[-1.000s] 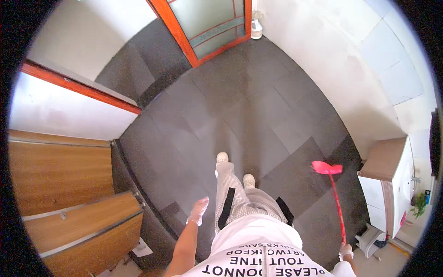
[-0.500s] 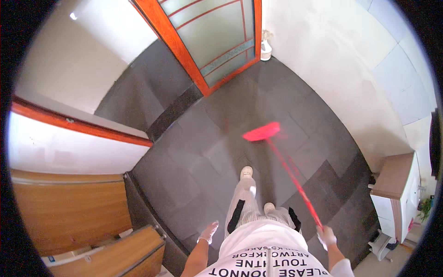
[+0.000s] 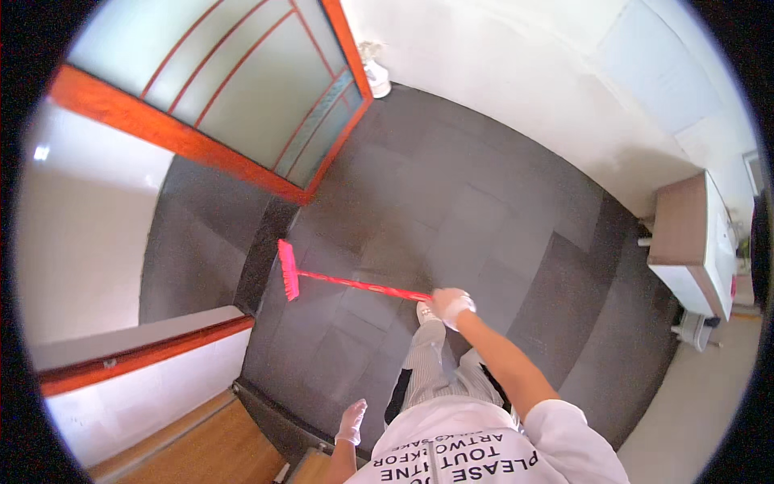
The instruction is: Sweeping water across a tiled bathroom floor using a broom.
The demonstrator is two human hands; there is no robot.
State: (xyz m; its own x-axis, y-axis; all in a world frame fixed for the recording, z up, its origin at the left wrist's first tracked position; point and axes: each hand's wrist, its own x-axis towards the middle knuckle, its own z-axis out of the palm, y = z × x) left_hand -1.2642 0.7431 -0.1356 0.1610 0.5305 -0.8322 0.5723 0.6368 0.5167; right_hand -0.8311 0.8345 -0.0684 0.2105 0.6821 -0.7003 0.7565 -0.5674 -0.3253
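A broom reaches out to the left of my feet, with a red patterned handle (image 3: 363,285) and a bright pink bristled head (image 3: 288,270). Its head is by the dark doorway sill (image 3: 266,258), bristles toward the floor. My right hand (image 3: 451,308), in a thin whitish glove, is wrapped round the end of the handle in front of my body. Low at my left side hangs my left hand (image 3: 351,421), also gloved, with nothing in it and its fingers loosely stretched out.
An orange-framed frosted glass door (image 3: 242,97) stands open at the far left. A white bottle (image 3: 377,79) is on the floor by the wall. A washbasin cabinet (image 3: 685,226) is at the right, and a wooden cabinet (image 3: 193,444) at the lower left. Grey tiles (image 3: 451,210) cover the floor.
My right hand has swung from my right side across to the front of me. The broom head has swept left and nearer, toward the doorway sill. The view has turned.
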